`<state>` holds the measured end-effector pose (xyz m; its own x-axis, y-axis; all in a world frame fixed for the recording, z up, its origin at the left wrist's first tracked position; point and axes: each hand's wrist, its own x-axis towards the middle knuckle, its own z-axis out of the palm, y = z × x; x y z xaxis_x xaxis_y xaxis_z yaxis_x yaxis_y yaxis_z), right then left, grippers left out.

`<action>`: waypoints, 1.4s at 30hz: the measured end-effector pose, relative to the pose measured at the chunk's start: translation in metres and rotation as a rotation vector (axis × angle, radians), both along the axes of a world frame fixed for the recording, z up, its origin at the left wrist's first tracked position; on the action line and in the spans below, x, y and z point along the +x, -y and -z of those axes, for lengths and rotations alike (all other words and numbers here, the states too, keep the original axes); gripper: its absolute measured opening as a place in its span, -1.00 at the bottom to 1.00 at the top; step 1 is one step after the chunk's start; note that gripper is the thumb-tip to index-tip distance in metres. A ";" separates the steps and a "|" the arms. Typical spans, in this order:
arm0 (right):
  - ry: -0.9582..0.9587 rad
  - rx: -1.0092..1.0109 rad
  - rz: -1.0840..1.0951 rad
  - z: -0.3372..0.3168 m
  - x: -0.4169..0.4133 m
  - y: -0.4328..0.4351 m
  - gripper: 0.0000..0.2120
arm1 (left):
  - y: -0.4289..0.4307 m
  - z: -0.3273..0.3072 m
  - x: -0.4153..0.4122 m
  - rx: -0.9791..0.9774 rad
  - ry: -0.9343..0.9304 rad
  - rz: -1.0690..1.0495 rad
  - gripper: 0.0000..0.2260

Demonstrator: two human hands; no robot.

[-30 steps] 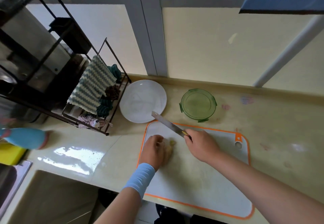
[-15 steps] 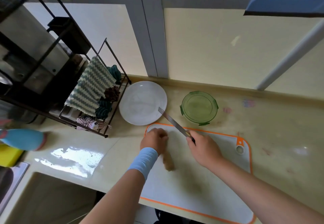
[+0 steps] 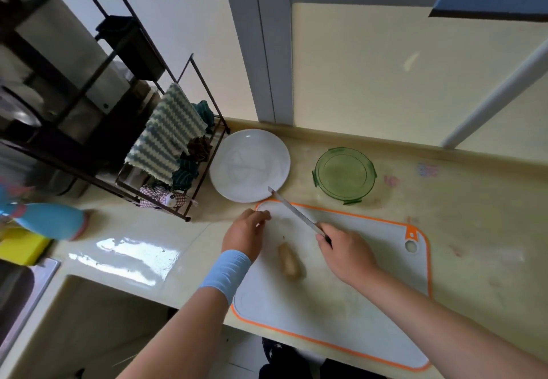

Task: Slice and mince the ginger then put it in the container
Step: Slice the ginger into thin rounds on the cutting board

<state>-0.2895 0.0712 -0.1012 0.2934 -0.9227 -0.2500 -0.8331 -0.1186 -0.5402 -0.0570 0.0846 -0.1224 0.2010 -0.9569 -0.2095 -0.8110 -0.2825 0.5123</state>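
Ginger point(image 3: 290, 264) lying between both hands, right hand point(image 3: 345, 252) gripping knife point(image 3: 293, 215), left hand point(image 3: 244, 234) curling loosely, contents unclear

Head-worn camera looks down and forward; close above the cutting board point(image 3: 341, 319).

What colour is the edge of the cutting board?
Orange, around a white cutting board; clearest in the head view.

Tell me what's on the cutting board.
One piece of ginger lies on the cutting board, between the hands. The right hand holds a knife over its far part. The left hand covers the far left corner; anything beneath is hidden.
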 end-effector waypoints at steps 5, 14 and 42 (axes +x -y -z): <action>-0.015 -0.002 -0.003 -0.006 -0.003 -0.009 -0.77 | -0.028 0.000 -0.013 -0.193 0.053 0.486 -0.48; -0.029 0.028 0.001 -0.011 -0.015 -0.028 -0.78 | -0.044 -0.011 -0.026 0.151 0.139 0.339 -0.77; -0.023 0.237 -0.106 0.000 0.005 -0.062 -0.76 | -0.087 0.029 -0.024 -0.541 0.192 0.576 -0.84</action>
